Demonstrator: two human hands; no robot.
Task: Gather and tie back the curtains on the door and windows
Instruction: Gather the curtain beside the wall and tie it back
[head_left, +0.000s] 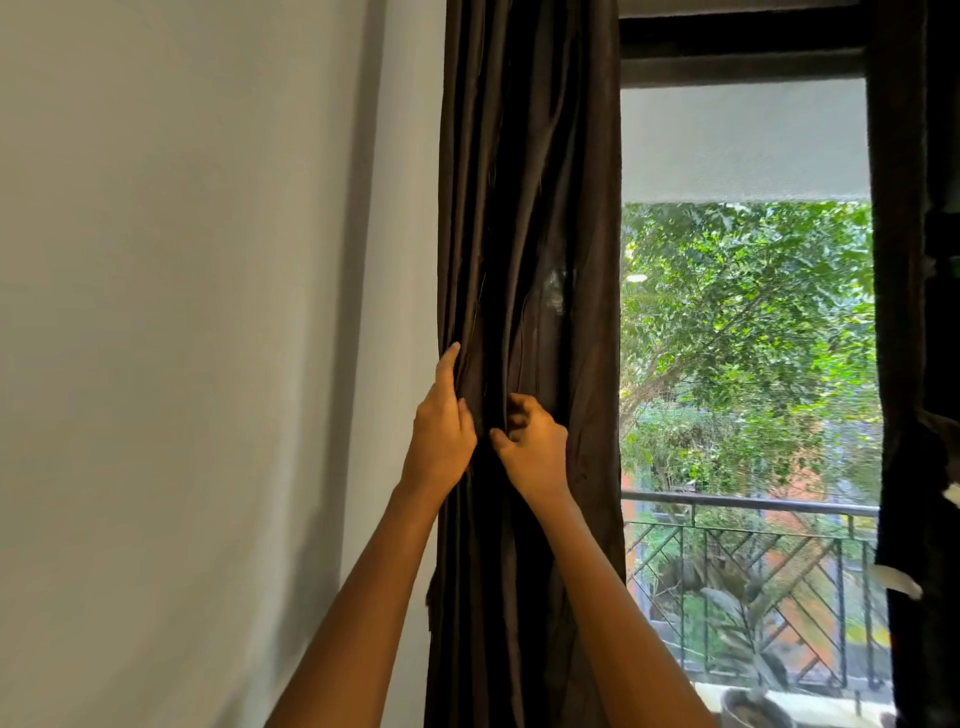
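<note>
curtain: dark, bunched in folds left of the window.
handling: likely soft, light; best circled whole at mid-height.
left hand: grips left edge, forefinger straight.
right hand: curled fingers pinch a fold.

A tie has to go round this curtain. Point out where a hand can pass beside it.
Left: a bare wall strip borders the curtain, above and below the left hand. Right: free room before the window, between that curtain and the far curtain. Crowded: the middle folds, where left hand and right hand grip the cloth close together.
</note>
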